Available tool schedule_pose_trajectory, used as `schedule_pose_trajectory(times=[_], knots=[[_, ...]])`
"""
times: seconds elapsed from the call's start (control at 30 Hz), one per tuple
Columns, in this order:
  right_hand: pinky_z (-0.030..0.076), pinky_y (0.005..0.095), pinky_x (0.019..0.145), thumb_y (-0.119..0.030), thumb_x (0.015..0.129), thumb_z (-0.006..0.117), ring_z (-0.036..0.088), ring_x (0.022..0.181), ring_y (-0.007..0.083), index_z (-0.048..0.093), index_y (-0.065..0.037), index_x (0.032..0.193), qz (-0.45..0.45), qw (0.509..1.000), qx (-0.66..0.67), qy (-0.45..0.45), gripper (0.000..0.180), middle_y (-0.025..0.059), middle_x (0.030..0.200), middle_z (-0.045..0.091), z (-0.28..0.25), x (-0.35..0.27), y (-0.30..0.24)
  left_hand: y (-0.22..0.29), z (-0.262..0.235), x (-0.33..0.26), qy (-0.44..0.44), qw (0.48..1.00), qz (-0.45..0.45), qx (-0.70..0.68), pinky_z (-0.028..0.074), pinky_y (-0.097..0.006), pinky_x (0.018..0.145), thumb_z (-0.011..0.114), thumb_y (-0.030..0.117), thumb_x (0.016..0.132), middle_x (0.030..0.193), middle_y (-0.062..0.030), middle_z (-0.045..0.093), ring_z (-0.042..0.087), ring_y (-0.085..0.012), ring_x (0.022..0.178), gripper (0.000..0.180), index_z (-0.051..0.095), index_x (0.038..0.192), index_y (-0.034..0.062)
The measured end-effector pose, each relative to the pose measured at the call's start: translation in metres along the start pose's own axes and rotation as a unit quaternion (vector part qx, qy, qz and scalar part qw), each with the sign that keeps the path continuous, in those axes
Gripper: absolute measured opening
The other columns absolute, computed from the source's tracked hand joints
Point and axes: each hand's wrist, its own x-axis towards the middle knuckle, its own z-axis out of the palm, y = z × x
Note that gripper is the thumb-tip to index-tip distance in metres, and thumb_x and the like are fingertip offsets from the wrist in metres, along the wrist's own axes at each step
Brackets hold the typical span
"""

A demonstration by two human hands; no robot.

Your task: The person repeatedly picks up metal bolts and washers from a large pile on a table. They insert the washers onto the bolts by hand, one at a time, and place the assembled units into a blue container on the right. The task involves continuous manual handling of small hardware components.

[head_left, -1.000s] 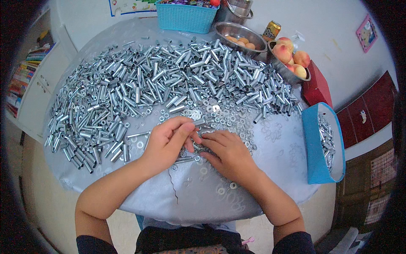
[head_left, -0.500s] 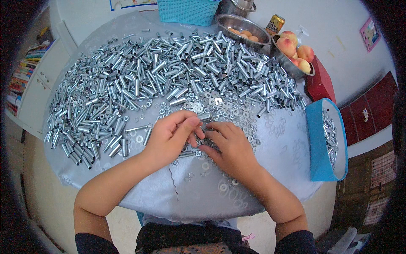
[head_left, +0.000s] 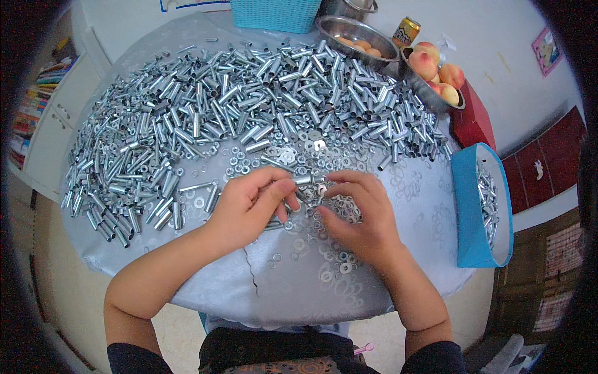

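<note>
Hands meet mid-table: left hand and right hand pinch short metal sleeve between fingertips, above scattered washers, near heaped metal tubes.

hands closer together, fingertips now meeting on perhaps a small metal tube

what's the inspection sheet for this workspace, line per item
surface: round table under a silvery patterned cloth
job's things: short metal tube between both hands; loose washers under them; large heap of metal tubes behind
clutter: blue box with more tubes at right; bowl of peaches; steel bowl; teal basket; can
grippers: left hand and right hand pinch the tube
cables: nothing seen
surroundings: bookshelf at left, red cabinet at right
</note>
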Motion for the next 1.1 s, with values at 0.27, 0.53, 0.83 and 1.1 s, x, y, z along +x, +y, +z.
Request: schedule_pose_trajectory(times=[0.27, 0.53, 0.83, 1.1], knots=[[0.045, 0.0336, 0.081, -0.007, 0.067, 0.071, 0.057, 0.093, 0.0251, 0.06, -0.005, 0.086, 0.063, 0.991, 0.115, 0.041, 0.023, 0.0109, 0.098, 0.06, -0.007, -0.0039, 0.0033, 0.0025, 0.0059, -0.0032, -0.038, 0.998, -0.002, 0.051, 0.046, -0.022, 0.055, 0.048, 0.013, 0.09, 0.075, -0.0059, 0.063, 0.057, -0.0086, 0.06, 0.017, 0.056, 0.095, -0.0013], [0.046, 0.0323, 0.078, -0.006, 0.068, 0.07, 0.058, 0.09, 0.0247, 0.06, -0.004, 0.087, 0.042, 0.99, 0.13, 0.038, 0.022, 0.0112, 0.096, 0.059, -0.006, -0.004, 0.0016, 0.0008, 0.0067, -0.0047, -0.055, 0.996, -0.001, 0.067, 0.046, -0.022, 0.054, 0.048, 0.014, 0.09, 0.075, -0.0061, 0.063, 0.058, -0.0094, 0.06, 0.018, 0.055, 0.096, -0.0014], [0.047, 0.0339, 0.071, -0.005, 0.07, 0.069, 0.059, 0.079, 0.025, 0.059, -0.002, 0.086, 0.042, 0.987, 0.151, 0.028, 0.019, 0.0113, 0.085, 0.06, -0.0037, -0.0019, 0.0, 0.0027, 0.0047, -0.0047, -0.056, 0.997, 0.018, 0.054, 0.046, -0.023, 0.054, 0.047, 0.014, 0.091, 0.073, -0.0066, 0.062, 0.059, -0.0104, 0.06, 0.018, 0.055, 0.095, -0.0014], [0.045, 0.0368, 0.061, -0.019, 0.085, 0.055, 0.057, 0.068, 0.0302, 0.055, -0.002, 0.088, 0.203, 0.955, 0.165, -0.143, 0.017, 0.0152, 0.075, 0.057, -0.0088, -0.0058, -0.0036, 0.0054, 0.007, -0.0068, -0.067, 0.986, 0.053, 0.141, 0.047, -0.025, 0.055, 0.048, 0.01, 0.089, 0.072, -0.0088, 0.062, 0.06, -0.0141, 0.06, 0.015, 0.056, 0.093, -0.0018]])
